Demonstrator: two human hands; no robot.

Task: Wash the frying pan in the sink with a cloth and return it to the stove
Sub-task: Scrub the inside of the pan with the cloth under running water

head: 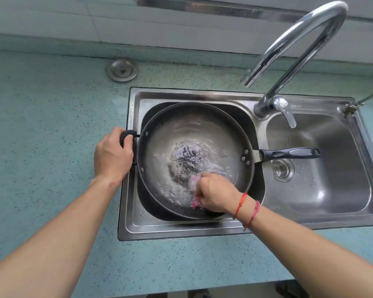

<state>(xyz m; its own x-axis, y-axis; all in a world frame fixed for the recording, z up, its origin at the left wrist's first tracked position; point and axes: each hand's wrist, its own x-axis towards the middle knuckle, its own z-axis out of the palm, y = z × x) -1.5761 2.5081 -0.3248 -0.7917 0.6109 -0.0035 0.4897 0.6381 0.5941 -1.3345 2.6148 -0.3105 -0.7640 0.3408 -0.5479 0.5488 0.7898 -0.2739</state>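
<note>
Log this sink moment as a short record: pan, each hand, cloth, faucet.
pan: frying pan in the left basin of the sink, water inside, long handle pointing right
left hand: grips the small side handle
right hand: holds the cloth against the pan's inner wall
cloth: pink, bunched
faucet: no stream visible

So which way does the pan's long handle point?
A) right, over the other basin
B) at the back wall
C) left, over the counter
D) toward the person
A: the long handle sticks out from the pan to the right, over the right basin, while the left hand holds the small handle on the opposite side.
</note>
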